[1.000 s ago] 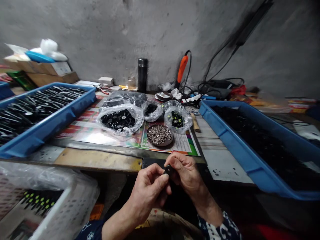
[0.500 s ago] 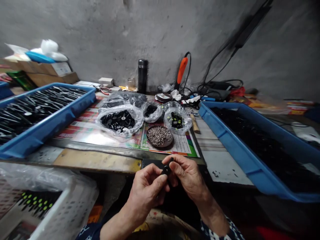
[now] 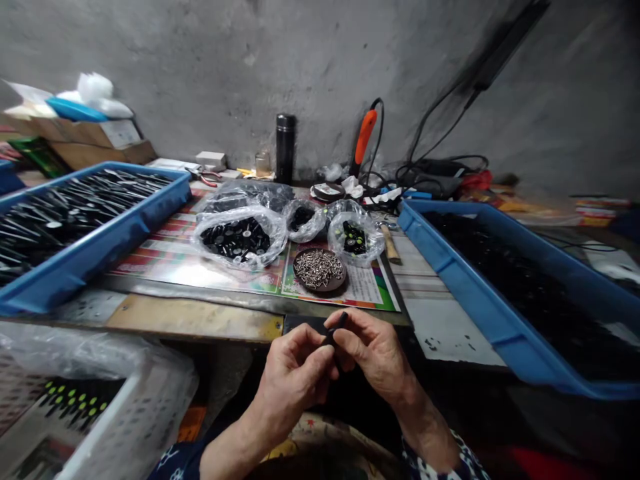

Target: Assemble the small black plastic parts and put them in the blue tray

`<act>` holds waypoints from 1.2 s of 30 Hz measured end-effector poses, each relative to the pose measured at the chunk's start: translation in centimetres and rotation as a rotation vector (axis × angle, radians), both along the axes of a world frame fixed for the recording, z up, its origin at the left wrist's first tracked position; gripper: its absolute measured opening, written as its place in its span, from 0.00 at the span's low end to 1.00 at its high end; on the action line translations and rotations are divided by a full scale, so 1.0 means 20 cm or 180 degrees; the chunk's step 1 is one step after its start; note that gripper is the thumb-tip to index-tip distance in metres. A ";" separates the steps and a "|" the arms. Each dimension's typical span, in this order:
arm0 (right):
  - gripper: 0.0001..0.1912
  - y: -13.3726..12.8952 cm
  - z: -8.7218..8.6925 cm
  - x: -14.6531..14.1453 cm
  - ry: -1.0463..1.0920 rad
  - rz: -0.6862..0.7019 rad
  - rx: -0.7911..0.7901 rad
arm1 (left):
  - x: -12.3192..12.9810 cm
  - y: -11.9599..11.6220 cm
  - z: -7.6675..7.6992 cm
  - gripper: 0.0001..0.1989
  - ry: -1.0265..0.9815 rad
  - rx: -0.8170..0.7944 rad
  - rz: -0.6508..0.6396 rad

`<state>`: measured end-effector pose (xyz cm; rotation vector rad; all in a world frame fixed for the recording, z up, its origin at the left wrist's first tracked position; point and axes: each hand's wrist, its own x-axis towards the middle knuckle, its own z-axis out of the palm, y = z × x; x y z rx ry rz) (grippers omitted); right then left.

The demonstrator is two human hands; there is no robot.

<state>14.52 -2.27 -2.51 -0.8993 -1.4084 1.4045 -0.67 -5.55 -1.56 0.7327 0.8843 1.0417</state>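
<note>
Small workshop, rough grey wall [image 3: 200, 80], worn bench [image 3: 195, 319], blue trays [image 3: 125, 235] of dark parts [image 3: 500, 280], dish [image 3: 329, 287] of likely rivets [image 3: 318, 267]

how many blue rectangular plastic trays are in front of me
2 for certain: the left blue plastic tray, holding long black pieces, and the right blue tray, holding a dark heap. A blue corner, cut off at the far left edge, may be a third.

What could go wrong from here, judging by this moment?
The small black part, pinched between the left hand and right hand, might slip and fall, being partly covered and small.

The shallow dish has no lid, so a knock could scatter its metal pins, perhaps into the open plastic bag beside it.
</note>
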 end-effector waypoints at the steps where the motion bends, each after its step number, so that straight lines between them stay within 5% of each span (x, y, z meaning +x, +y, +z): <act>1: 0.17 0.00 -0.01 0.01 0.0059 -0.0010 0.0033 | 0.00 0.00 0.00 0.25 -0.0010 0.0014 -0.0083; 8: 0.30 0.01 -0.02 0.00 0.0345 0.0143 -0.0335 | 0.00 -0.03 -0.02 0.24 -0.0088 0.0049 -0.0401; 15: 0.27 -0.01 0.01 -0.03 -0.0740 -0.0885 0.1002 | 0.02 -0.02 -0.02 0.26 -0.0065 -0.0044 -0.0112; 22: 0.14 0.01 0.01 0.02 -0.0068 0.0006 0.0006 | 0.02 0.00 0.01 0.27 0.0043 0.0005 0.0048; 27: 0.05 -0.02 0.05 0.00 -0.0428 -0.0271 -0.0100 | 0.02 -0.01 -0.01 0.26 0.0241 0.0153 0.0148; 36: 0.08 -0.02 0.04 -0.03 -0.0448 -0.0208 -0.0167 | 0.02 0.00 -0.03 0.25 0.0258 0.0218 0.0174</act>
